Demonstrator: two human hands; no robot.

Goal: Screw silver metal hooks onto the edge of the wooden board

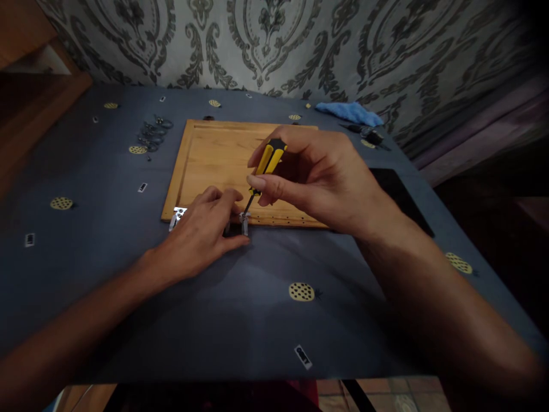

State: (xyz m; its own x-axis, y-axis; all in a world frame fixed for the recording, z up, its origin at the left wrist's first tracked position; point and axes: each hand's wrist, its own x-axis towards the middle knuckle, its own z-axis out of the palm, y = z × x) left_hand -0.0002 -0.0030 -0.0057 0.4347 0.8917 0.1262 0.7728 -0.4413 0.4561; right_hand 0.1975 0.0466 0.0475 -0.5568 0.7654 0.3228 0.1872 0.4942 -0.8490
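Bearing down at a slant, one screwdriver [271, 157], yellow and black, its tip at a small metal fitting [245, 224] on the near edge of a wooden board [223, 151]. Right hand [319, 177]: closed round the handle between thumb and fingers, wrist raised, presumably to keep shaft and fitting in sight. Left hand [201, 229]: thumb and fingers spread about the fitting, probably to steady it (whether they pinch it, cannot tell). Second metal fitting [177, 217]: at the board's near left corner, partly behind the left hand. Board: flat on a blue tablecloth [257, 320], near edge toward the person, which likely eases reach; small dark holes along that edge. Beyond, left: cluster of metal pieces [152, 134], apart from the board, seemingly within reach. Far right: crumpled blue cloth [349, 113], dark items [373, 136] beside it, too dim to identify.
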